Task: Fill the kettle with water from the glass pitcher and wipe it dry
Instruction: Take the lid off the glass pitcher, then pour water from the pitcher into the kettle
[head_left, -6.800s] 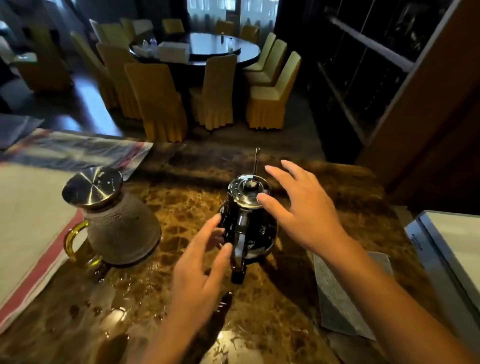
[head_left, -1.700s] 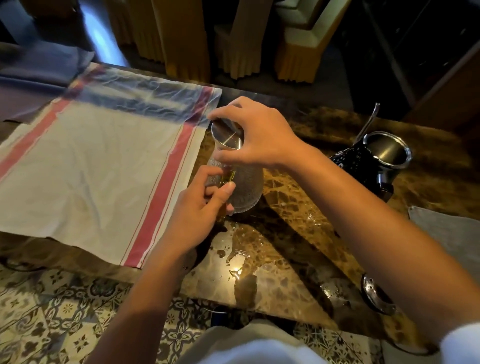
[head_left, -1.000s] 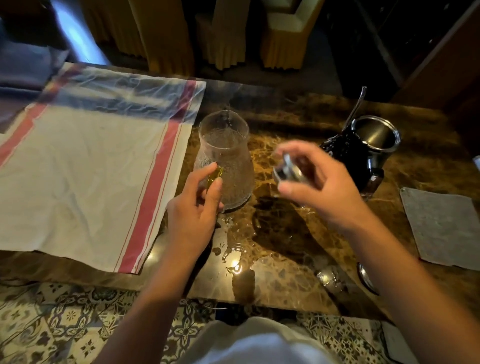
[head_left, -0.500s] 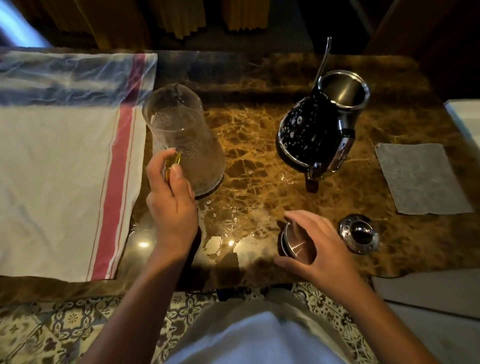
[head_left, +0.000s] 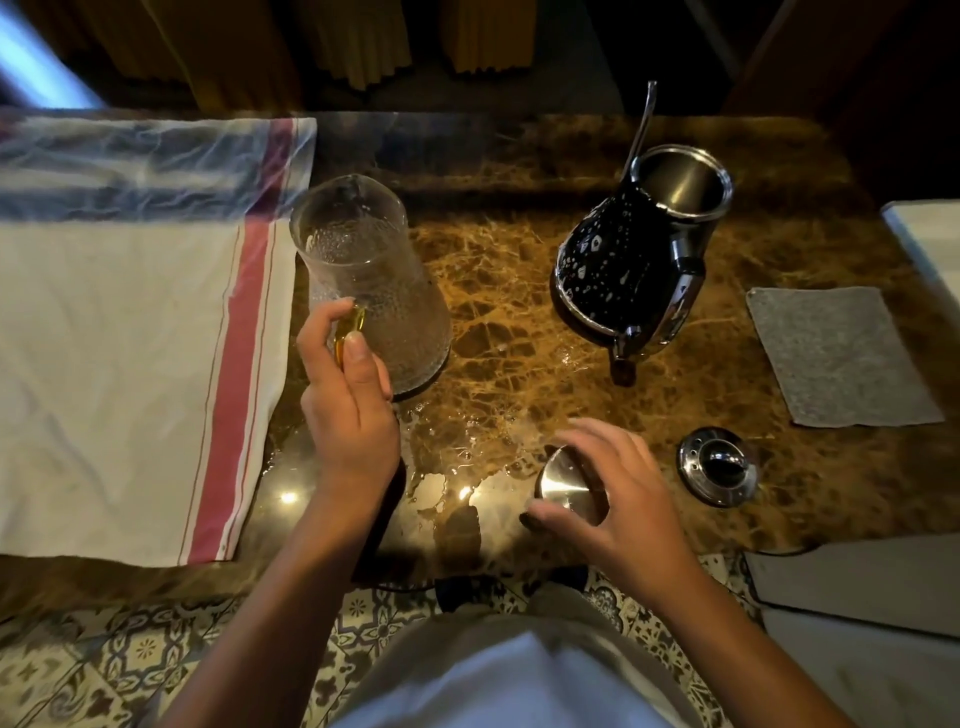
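Your left hand (head_left: 347, 410) gripped the amber handle (head_left: 349, 326) of the glass pitcher (head_left: 371, 270), thumb and fingers curled round it. The pitcher stood uncapped at centre left of the frame, upright on the marble counter (head_left: 498, 322), its base just beside the red-striped edge of the white towel (head_left: 119, 332). That towel covered the left third of the counter, and its near hem lay close to the counter's front edge.

Your right hand (head_left: 618, 499) grasped the steel pitcher lid (head_left: 563, 488) at lower centre, fingers arched over it; whether the lid rested on the counter cannot be told. A patch of spilled water (head_left: 457, 457) lay between your two hands, reaching from the pitcher's base toward the front edge.

The kettle (head_left: 639, 260) stood open at upper right of centre, dark body beaded with drops, its thin spout (head_left: 641, 124) rising toward the far edge and its handle turned toward you. The kettle lid (head_left: 719, 466) lay on the counter at lower right, near your right hand and apart from the kettle. A grey cloth (head_left: 839, 356) lay flat at the right, well apart from the kettle.

Bare marble lay between the pitcher and the kettle. A pale slab (head_left: 930, 234) met the counter at the right edge of the frame. Yellow chair covers (head_left: 363, 41) stood beyond the far edge.

No brand, label or writing could be read on any item.
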